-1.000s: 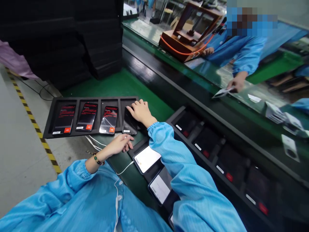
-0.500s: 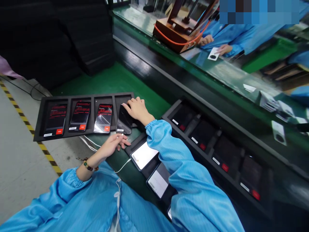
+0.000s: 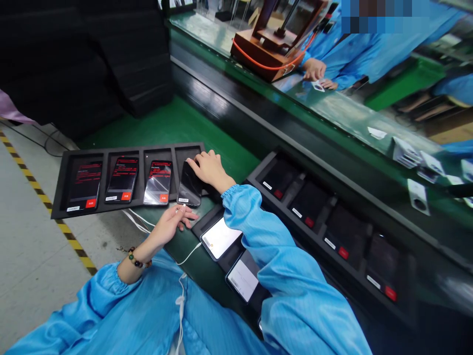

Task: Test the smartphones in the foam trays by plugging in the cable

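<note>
My left hand [image 3: 173, 222] pinches the small white plug of a charging cable [image 3: 184, 205] at the bottom edge of a dark-screened phone [image 3: 189, 185]; whether the plug is inside the port I cannot tell. My right hand [image 3: 209, 169] grips that phone by its upper part, thumb on the screen. The phone lies tilted in the rightmost compartment of a black foam tray [image 3: 105, 148]. Beside it in the same tray are a phone with glare on its screen [image 3: 158, 182], another with red text [image 3: 122, 178] and one at the far left [image 3: 85, 185].
Under my right sleeve, a second tray holds a lit phone [image 3: 220, 237], with a white cable, and another phone [image 3: 243, 277]. A third tray [image 3: 254, 172] on the right carries several dark phones. Across the conveyor a co-worker's hands [image 3: 315, 70] handle a white piece near a wooden press [image 3: 258, 54].
Both my hands stay almost where they were, on the phone and plug. The view has shifted slightly. The co-worker's hands have come together over the white piece.
</note>
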The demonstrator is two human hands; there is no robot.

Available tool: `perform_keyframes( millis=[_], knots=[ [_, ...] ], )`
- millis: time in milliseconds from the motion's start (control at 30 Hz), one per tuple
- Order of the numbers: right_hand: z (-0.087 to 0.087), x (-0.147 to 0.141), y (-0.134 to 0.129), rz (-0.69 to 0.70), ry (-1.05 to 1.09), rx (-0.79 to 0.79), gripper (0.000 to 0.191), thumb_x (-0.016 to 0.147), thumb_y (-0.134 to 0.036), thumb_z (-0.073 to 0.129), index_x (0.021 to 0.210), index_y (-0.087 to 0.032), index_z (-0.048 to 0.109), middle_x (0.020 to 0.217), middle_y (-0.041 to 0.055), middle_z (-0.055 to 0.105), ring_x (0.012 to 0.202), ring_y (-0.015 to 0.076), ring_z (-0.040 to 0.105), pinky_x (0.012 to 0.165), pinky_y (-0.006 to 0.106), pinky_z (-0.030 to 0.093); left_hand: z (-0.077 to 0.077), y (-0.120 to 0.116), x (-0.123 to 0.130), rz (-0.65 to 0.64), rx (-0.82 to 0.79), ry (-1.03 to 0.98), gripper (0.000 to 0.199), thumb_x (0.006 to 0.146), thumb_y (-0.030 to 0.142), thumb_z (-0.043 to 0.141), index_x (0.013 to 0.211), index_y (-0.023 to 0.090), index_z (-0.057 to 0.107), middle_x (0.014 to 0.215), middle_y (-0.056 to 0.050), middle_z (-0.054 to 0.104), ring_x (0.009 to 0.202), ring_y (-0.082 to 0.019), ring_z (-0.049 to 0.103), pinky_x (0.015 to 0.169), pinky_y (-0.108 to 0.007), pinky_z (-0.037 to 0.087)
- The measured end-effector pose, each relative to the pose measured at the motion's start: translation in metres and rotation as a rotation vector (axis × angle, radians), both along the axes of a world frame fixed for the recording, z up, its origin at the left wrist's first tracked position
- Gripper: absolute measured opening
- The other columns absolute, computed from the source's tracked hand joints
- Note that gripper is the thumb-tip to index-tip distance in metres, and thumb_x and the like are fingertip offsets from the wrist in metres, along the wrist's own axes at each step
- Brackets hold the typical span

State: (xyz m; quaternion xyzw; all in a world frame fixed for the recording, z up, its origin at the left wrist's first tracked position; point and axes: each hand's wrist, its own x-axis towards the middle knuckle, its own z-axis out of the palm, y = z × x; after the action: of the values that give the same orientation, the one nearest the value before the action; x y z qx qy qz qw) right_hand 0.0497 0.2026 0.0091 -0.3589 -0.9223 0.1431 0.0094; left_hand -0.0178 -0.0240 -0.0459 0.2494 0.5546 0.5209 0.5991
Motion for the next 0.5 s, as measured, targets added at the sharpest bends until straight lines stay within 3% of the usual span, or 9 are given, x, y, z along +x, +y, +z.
perform_keyframes(
  millis=[200,500],
  knots=[
    [0.0011,0.0003,-0.0032,-0.001,-0.012,-0.024,0.06,0.121,-0.054,0.038,0.125,-0.013,0.08,0.131,0.0212,0.075,0.132,0.0402,0.057,0.112,0.054,0.043,-0.0009,0.0021,-0.0012,-0.098,-0.049,-0.042,0.08,0.077,0.088,0.086,0.102,0.013,0.071,0.111,-0.026,0.084,0.074,-0.021,0.072,0.059,-0.028,0.043],
    [-0.0019,0.0025,-0.0002,-0.018,0.007,-0.044,0.055,0.121,-0.054,0.04,0.121,-0.015,0.079,0.129,0.0189,0.075,0.128,0.0371,0.06,0.11,0.049,0.045,-0.002,-0.0037,0.005,0.107,-0.011,-0.019,0.078,0.083,0.09,0.078,0.105,0.016,0.063,0.108,-0.02,0.085,0.076,-0.019,0.074,0.066,-0.027,0.047]
  ],
)
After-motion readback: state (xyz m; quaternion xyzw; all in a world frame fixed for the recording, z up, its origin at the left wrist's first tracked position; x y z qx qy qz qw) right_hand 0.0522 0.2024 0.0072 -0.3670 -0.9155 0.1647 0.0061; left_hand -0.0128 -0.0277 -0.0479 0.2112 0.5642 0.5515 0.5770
